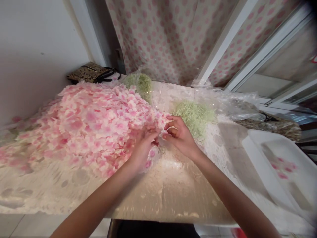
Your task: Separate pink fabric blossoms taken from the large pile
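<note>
Two bare hands meet at the near edge of a heap of pink petals [99, 122] spread over the left half of a lace-covered table [168, 188]. The right hand [179, 135] has fingers curled, thumb and forefinger nipping a pale petal [162, 135] just off the heap's rim. The left hand [145, 145] is bunched vs. the same spot, fingertips tucked into the petals. It's blurred, so its grip can't be told.

Green shreds [195, 115] lie just behind the right hand, part-wrapped in a clear plastic bag [237, 105]. A white tray [260, 168] sits well apart at right w/ a few pink bits inside.

Risks, as judged here: the petals look light and loosely stacked, so a forearm brushing the slope could send some sliding toward the table's front edge. Layers may cling, so more than one could come away in the pinch. The table's glossy cover gives strays little hold.
</note>
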Available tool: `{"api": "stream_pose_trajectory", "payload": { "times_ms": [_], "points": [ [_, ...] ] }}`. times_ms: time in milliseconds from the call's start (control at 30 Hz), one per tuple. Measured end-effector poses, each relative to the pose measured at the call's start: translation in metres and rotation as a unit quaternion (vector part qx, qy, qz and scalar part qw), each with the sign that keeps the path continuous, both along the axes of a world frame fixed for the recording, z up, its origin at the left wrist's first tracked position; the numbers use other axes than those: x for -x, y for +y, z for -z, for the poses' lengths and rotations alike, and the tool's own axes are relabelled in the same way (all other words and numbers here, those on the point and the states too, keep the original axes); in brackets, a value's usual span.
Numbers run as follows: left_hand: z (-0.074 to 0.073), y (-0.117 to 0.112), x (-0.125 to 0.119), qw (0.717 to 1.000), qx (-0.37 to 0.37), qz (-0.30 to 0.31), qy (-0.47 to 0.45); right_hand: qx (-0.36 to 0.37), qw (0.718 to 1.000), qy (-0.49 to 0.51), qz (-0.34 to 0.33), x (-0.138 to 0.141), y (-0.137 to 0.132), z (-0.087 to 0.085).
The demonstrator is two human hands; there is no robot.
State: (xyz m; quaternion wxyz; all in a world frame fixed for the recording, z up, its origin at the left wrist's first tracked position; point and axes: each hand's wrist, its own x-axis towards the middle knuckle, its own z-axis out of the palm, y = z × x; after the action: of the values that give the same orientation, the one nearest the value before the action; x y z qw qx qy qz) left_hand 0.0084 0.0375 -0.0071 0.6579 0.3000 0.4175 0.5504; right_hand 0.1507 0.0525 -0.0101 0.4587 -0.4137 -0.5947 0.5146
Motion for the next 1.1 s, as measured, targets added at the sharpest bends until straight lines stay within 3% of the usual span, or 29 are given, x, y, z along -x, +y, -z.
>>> {"api": "stream_pose_trajectory", "payload": {
  "times_ms": [133,233,367,433,633,900,1100],
  "points": [
    [0.009,-0.002,-0.003,0.988,-0.055,0.086,0.117,0.030,0.999,0.000,-0.017,-0.005,-0.017,-0.006],
    [0.011,-0.004,-0.005,0.991,-0.012,0.099,0.088,0.053,0.998,-0.026,-0.030,-0.012,-0.016,-0.007],
    [0.014,-0.007,-0.008,0.990,0.030,0.127,0.044,0.019,0.993,-0.113,0.041,-0.010,0.017,-0.007],
    [0.016,-0.008,-0.009,0.987,0.027,0.149,0.046,0.009,0.983,-0.179,0.044,0.001,0.040,-0.004],
    [0.020,-0.008,-0.010,0.993,0.033,0.110,0.029,0.007,0.967,-0.246,0.061,0.040,0.081,0.016],
    [0.008,-0.013,-0.009,0.982,0.059,0.172,0.042,0.014,0.966,-0.251,0.063,0.023,0.081,0.023],
    [0.011,-0.013,-0.011,0.988,0.043,0.141,0.040,0.015,0.967,-0.246,0.058,0.043,0.090,0.026]
  ]
}}
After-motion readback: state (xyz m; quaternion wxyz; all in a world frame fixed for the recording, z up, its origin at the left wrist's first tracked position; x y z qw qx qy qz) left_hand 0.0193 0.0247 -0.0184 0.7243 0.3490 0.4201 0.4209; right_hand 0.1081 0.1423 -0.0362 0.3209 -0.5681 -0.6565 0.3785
